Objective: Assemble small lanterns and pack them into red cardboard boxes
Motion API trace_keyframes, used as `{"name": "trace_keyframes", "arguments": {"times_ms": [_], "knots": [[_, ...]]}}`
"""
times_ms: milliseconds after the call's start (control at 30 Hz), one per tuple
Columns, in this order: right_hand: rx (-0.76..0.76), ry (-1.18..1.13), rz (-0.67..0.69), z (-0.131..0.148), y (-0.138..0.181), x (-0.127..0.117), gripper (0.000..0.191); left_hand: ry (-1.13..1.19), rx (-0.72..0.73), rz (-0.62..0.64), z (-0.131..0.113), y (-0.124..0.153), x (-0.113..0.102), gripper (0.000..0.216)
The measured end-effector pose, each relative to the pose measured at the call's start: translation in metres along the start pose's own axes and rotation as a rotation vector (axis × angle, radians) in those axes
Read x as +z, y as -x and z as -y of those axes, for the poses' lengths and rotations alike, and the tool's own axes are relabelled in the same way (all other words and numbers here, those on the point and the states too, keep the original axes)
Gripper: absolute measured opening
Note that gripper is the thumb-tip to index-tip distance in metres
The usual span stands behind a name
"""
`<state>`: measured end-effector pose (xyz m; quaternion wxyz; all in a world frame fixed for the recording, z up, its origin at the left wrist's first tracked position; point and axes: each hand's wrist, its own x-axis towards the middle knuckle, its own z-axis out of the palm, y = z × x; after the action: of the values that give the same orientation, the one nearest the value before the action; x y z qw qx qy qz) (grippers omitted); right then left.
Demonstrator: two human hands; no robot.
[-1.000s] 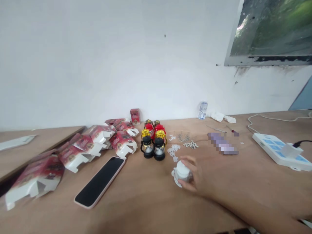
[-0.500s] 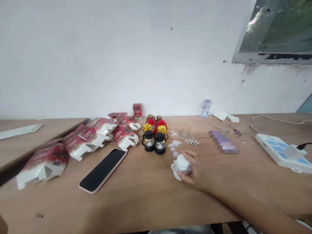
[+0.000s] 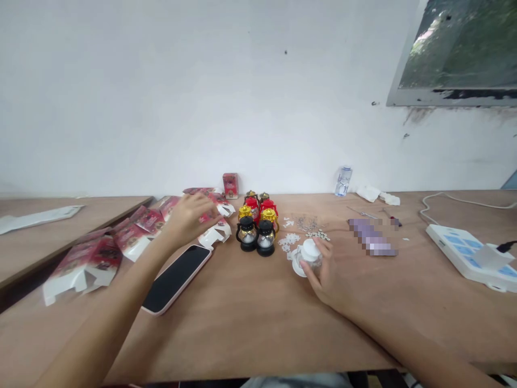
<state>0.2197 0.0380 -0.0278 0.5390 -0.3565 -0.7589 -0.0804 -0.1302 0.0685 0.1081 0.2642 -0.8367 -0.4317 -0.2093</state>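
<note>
My right hand (image 3: 329,272) is closed round a small white lantern (image 3: 310,253) with a clear body, held tilted just above the wooden table (image 3: 250,323). My left hand (image 3: 189,215) reaches out over a pile of red and white folded cartons (image 3: 137,231), fingers curled down onto one of them; whether it grips the carton I cannot tell. A cluster of small black, gold and red lanterns (image 3: 256,223) stands between my two hands.
A phone (image 3: 177,278) with a pink case lies face up below my left hand. Small white and metal parts (image 3: 302,229) lie behind the white lantern. A white power strip (image 3: 470,253) lies at right, a small bottle (image 3: 343,180) and one upright red box (image 3: 230,185) by the wall.
My left arm has come into view and reached to the cartons. My right hand has lifted the white lantern and drawn it slightly back toward the small parts.
</note>
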Motion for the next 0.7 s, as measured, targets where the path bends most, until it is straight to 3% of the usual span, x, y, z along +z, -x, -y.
{"name": "trace_keyframes", "arguments": {"times_ms": [67,133,267,367,500,600,700], "knots": [[0.046,-0.001,0.0,-0.003,0.001,0.001,0.06,-0.116,-0.018,0.227,0.01,0.002,0.01,0.016],[0.102,-0.011,0.011,-0.008,0.001,0.002,0.059,-0.19,-0.033,0.429,0.02,0.007,0.021,0.029],[0.178,-0.023,0.023,-0.016,0.001,0.006,0.053,-0.233,0.008,0.552,0.027,0.02,0.041,0.062],[0.206,-0.034,0.017,-0.019,0.0,0.008,0.051,-0.205,0.022,0.541,0.024,0.023,0.052,0.068],[0.196,-0.033,0.013,-0.017,-0.002,0.007,0.051,-0.149,-0.078,0.465,0.025,0.02,0.051,0.053],[0.152,0.005,-0.011,-0.015,-0.004,0.004,0.056,-0.109,-0.147,0.364,0.029,0.019,0.034,0.049],[0.016,0.065,-0.115,-0.014,-0.006,0.001,0.064,0.023,-0.258,0.154,0.025,0.018,0.006,0.046]]}}
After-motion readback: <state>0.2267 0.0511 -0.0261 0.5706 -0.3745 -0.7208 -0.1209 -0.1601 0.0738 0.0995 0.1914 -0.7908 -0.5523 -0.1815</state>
